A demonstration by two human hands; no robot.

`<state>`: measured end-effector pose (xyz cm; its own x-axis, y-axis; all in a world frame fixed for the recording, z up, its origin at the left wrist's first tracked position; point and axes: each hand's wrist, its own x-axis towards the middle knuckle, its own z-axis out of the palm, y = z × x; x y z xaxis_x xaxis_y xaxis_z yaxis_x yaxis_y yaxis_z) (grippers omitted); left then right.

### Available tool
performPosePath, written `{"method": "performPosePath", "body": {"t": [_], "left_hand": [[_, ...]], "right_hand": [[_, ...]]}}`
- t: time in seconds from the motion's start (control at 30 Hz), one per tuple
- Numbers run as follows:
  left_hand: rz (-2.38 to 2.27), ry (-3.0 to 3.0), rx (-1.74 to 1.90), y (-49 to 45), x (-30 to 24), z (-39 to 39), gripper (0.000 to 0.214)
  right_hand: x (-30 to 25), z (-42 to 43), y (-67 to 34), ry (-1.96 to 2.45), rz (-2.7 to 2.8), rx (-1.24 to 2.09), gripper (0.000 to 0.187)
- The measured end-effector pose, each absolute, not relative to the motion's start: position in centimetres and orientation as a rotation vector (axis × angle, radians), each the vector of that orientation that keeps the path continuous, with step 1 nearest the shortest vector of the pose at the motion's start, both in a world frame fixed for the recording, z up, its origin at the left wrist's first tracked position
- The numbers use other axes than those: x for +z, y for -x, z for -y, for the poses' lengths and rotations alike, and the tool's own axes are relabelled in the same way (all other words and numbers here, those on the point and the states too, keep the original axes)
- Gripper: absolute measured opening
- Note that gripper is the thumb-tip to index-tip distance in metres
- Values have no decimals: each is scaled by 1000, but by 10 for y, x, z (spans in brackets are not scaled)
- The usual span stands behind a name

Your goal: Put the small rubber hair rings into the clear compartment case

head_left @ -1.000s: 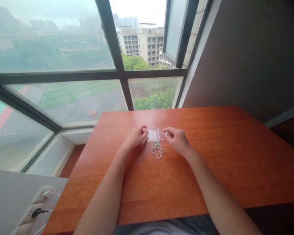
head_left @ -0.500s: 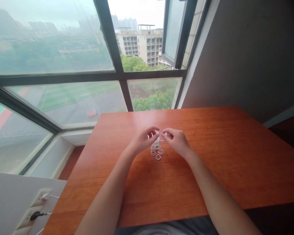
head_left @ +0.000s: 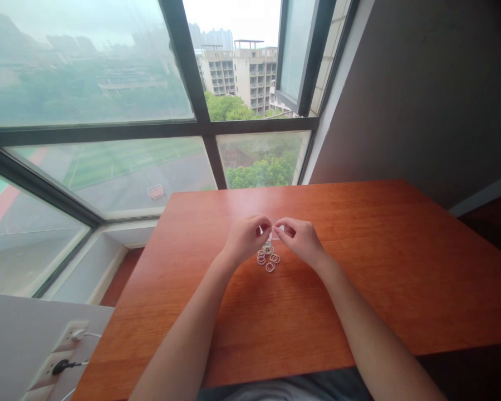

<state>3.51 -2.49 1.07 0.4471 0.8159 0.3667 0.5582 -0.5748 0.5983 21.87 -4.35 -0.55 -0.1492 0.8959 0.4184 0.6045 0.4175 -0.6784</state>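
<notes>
My left hand (head_left: 247, 238) and my right hand (head_left: 302, 239) meet above the table, thumb and fingers of each pinched together. Their fingertips come almost into contact, and whatever sits between them is too small to make out. Just below the fingers lies a loose cluster of several small whitish rings (head_left: 270, 267), some of them overlapping. Partly hidden behind my fingertips is a clear, thin item (head_left: 276, 236), perhaps plastic, with a pale edge.
The reddish-brown wooden table (head_left: 384, 267) stretches out on both sides of my arms. Beyond its far edge stand dark-framed windows (head_left: 209, 129). A wall socket (head_left: 52, 367) with plugs and cords is at the lower left.
My left hand has shifted slightly right, and its fingers have closed from a looser curl into a pinch against the right fingertips. The right hand and the rings stay nearly in place.
</notes>
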Motion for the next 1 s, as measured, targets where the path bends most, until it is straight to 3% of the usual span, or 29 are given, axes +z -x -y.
{"method": "performPosePath", "body": {"t": [0.37,1.0], "left_hand": [[-1651,-2221,1045,4,9,6,9],[-1633,-2140,907,-5,-6,5,15]], "right_hand": [[-4,44,-219,1292,1822,435,16],[-13,35,-214,1318,1866,435,14]]}}
